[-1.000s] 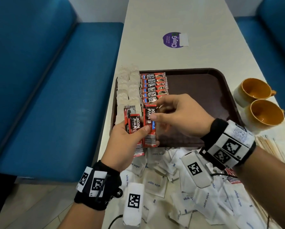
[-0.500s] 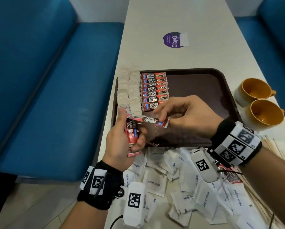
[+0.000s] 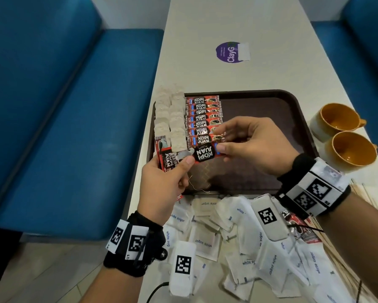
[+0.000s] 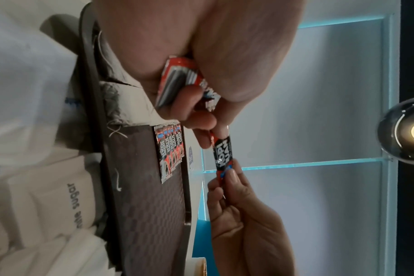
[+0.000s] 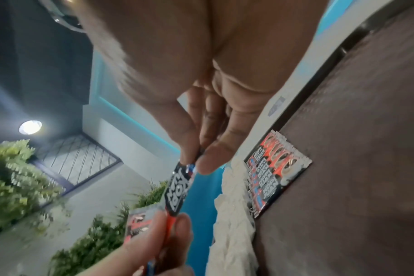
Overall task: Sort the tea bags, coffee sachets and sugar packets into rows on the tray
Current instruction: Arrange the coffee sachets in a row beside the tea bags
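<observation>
Red-and-black coffee sachet (image 3: 205, 153) is pinched at one end by right hand (image 3: 252, 147), thumb and forefinger, the other end caught under the left thumb. Left hand (image 3: 165, 182) grips a small stack of spare sachets (image 3: 166, 159), fingers curled round them.

Change over the last second: the sachet stood upright against the stack and is now turned flat and crosswise, label up, mostly clear of the stack. It hangs just above the tray (image 3: 293, 99), right at the near end of the coffee row (image 3: 203, 119).

Reading: it's being peeled off to extend that row by one. Left thumb needs to let go first.

State of sort:
- tea bags (image 3: 170, 119) in rows along the tray's left edge, done or nearly
- coffee row beside them, touching, several left in hand
- sugar packets (image 3: 238, 237) untouched, heaped on the table off the tray's near edge
- tray's right half bare, room for sugar

One stray coffee sachet (image 3: 301, 230) sits in the sugar heap.
</observation>
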A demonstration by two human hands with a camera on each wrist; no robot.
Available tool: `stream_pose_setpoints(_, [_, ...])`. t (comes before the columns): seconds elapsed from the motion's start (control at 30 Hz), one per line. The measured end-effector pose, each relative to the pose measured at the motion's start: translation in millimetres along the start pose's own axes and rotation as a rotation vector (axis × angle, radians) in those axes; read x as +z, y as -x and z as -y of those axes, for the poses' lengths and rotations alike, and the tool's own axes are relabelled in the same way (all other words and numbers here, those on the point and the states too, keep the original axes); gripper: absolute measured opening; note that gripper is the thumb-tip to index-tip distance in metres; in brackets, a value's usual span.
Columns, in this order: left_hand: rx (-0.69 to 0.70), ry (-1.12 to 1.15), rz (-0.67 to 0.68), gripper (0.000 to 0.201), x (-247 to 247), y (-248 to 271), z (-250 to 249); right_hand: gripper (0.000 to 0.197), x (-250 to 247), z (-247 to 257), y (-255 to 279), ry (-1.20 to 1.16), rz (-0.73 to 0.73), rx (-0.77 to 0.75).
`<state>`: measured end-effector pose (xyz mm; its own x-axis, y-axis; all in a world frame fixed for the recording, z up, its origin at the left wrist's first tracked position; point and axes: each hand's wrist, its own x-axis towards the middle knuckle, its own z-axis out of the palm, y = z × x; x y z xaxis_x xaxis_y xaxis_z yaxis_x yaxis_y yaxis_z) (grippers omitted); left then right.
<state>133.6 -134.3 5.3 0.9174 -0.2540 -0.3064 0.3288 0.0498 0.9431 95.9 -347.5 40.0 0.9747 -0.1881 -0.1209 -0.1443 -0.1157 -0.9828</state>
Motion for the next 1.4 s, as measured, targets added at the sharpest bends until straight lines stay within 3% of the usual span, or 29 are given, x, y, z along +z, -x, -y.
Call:
stream_pose_setpoints(0.07, [-0.028,-0.056,0.059,0.014,-2,0,0,0.026,-1,0,-1,-0.055,-0.038,-0.009])
stream_pose_setpoints(0.17, [-0.002,-0.234,0.184,0.024,-4,1,-1,0.015,-1,5,-1,-0.043,-0.061,-0.055])
stream_pose_setpoints(0.23, [0.062,-0.286,0.19,0.037,-5,1,-5,0.015,1,5,-1,0.033,-0.015,-0.072])
stream_pose_setpoints(0.3, [0.087,-0.286,0.156,0.037,-5,-2,-9,0.015,5,5,-1,0.126,0.031,-0.062])
stream_pose_setpoints(0.4, [0.066,-0.239,0.168,0.021,-4,-5,-14,0.013,13,8,-1,0.276,0.096,-0.074])
stream_pose_setpoints(0.57, [0.017,-0.155,0.265,0.024,10,0,-16,0.017,33,14,0,0.161,0.077,-0.053])
stream_pose_setpoints(0.73, [0.067,-0.065,0.076,0.01,7,-3,-13,0.02,28,11,-1,0.177,-0.009,-0.06])
stream_pose_setpoints(0.87, [0.051,0.048,-0.041,0.02,0,-8,-10,0.02,19,5,2,0.135,0.02,0.002])
stream_pose_setpoints(1.0, [0.074,0.009,-0.015,0.021,-1,-8,-10,0.018,13,2,5,0.005,0.032,0.084])
stream_pose_setpoints(1.2, [0.111,-0.091,-0.038,0.009,-9,-8,-5,0.01,-9,-2,-3,0.072,-0.076,0.085])
stream_pose_setpoints(1.4, [0.004,-0.111,0.002,0.012,-24,-5,6,0.02,-34,-25,-35,0.163,-0.13,0.242])
